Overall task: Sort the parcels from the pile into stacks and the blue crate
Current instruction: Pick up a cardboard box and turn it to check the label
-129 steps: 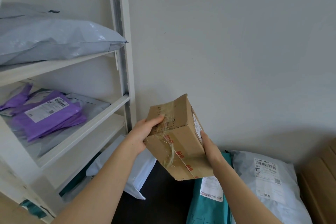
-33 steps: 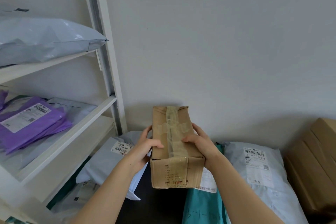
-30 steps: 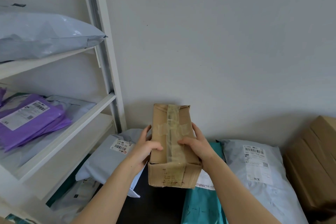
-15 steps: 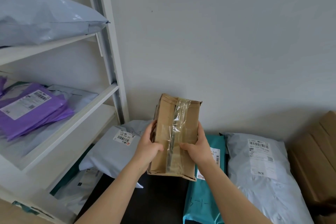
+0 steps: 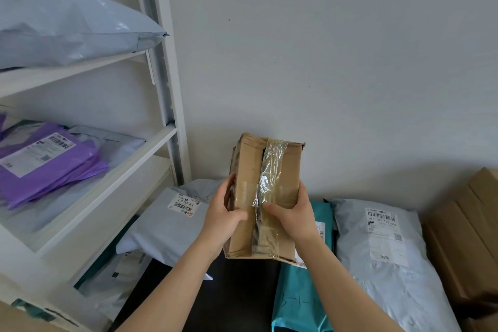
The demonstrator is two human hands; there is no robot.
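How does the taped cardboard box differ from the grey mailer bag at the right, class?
The cardboard box is brown with stiff edges; the grey mailer bag is pale and puffy. The left hand and right hand hold the box up; the bag lies flat. The bag shows a barcode label; the box's near face shows only tape. Both are parcels.

I'm mostly staring at a plain off-white wall (image 5: 350, 62) that's filling the top and right of the frame, with one tiny dark speck (image 5: 229, 19) sitting upper middle. A white shelving unit (image 5: 67, 264) is taking up the left side, its slotted upright (image 5: 157, 35) slanting down toward the centre, upper shelf (image 5: 80, 68) and middle shelf (image 5: 129, 167) running off the left edge. Light's falling soft and even. A dark surface (image 5: 242, 299) is showing at bottom centre.
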